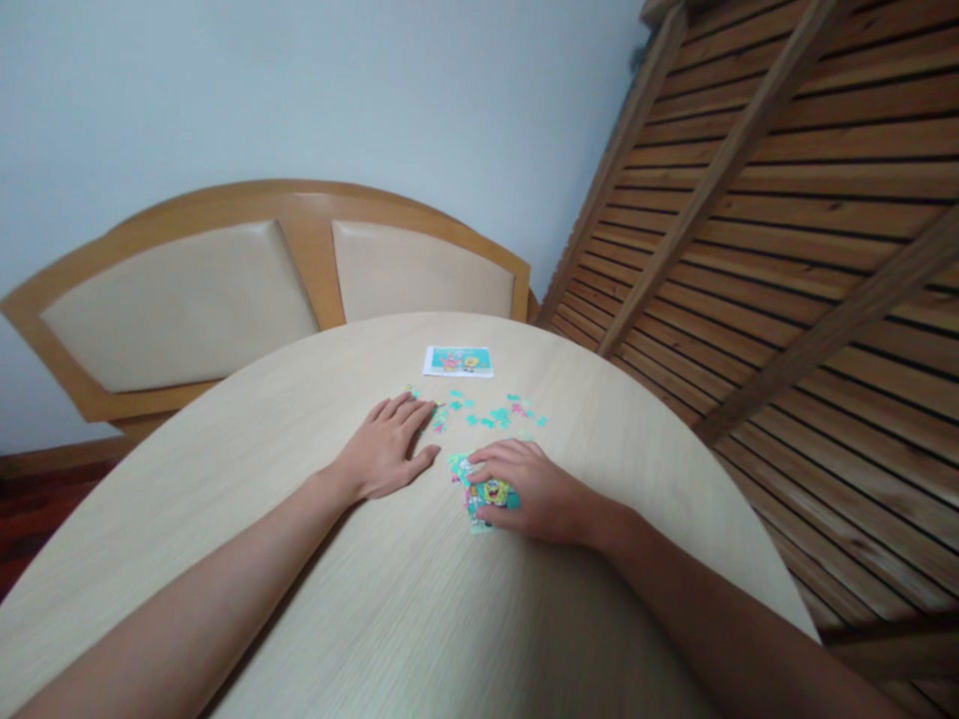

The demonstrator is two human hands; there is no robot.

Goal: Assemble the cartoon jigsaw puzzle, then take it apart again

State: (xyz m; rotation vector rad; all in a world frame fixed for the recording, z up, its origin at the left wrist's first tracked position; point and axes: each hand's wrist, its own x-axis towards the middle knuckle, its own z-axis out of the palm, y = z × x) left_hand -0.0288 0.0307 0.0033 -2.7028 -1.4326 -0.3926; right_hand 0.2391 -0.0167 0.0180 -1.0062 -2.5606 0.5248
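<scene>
Your left hand (390, 451) lay open and flat; your right hand (533, 491) pinched the puzzle (490, 492), and squeezing could have buckled it.

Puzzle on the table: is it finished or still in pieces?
Still in pieces. A small joined section sits in the grasp of the right hand, and loose pieces lie scattered beyond it on the table.

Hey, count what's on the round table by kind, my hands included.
Hands: 2, left hand, right hand
Picture card: 1
Joined puzzle patch: 1
Scatter of loose pieces: 1, pieces too small to count
Total: 5
</scene>
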